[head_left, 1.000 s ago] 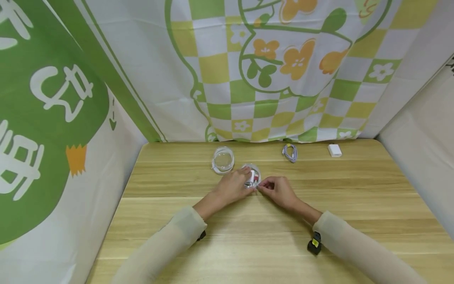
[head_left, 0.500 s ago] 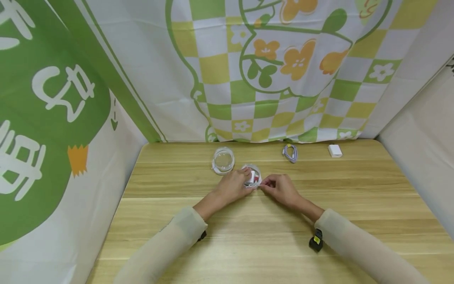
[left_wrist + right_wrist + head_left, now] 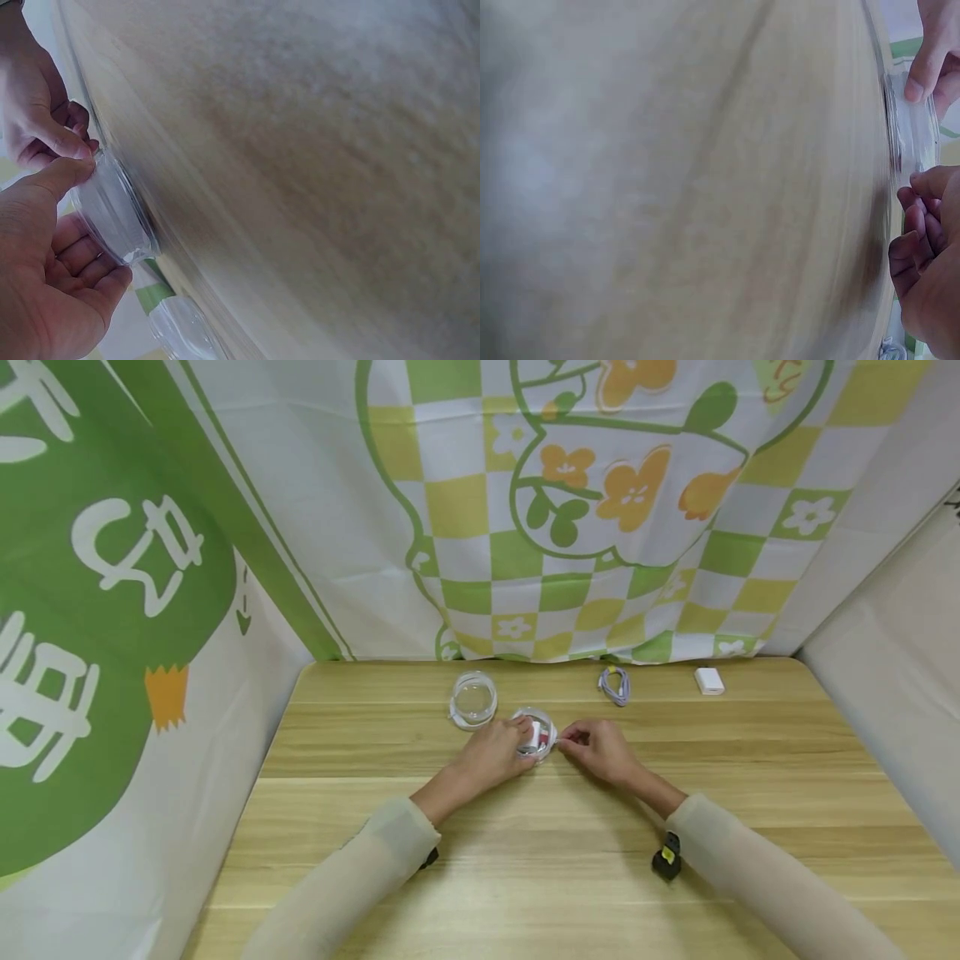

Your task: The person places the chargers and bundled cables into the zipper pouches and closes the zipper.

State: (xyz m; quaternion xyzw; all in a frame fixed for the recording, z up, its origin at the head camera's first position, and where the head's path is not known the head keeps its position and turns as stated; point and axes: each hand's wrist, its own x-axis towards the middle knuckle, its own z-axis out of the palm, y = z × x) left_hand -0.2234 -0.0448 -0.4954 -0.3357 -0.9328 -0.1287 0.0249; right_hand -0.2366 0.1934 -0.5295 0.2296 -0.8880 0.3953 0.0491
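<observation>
A round clear plastic box (image 3: pixel 545 723) stands on the table with a white piece and a red piece showing inside. My left hand (image 3: pixel 491 752) grips it from the left, thumb and fingers round its side. In the left wrist view the box (image 3: pixel 112 206) sits between my left thumb and fingers. My right hand (image 3: pixel 600 750) is at the right edge of the box, thumb and forefinger pinching a thin pale strip at its rim. What the strip is, I cannot tell. In the right wrist view the right fingertips (image 3: pixel 917 180) are right at the box's side.
Behind my left hand lies a second round clear container (image 3: pixel 472 700) with a whitish band round it. A coiled lilac cable (image 3: pixel 615 685) with a yellow tie and a white charger block (image 3: pixel 708 681) lie along the back of the wooden table (image 3: pixel 525 860). A patterned cloth (image 3: pixel 465 502) hangs behind.
My right hand has moved slightly right and away from me along the box's edge, still pinching. My left hand keeps its hold, and the box has barely moved.
</observation>
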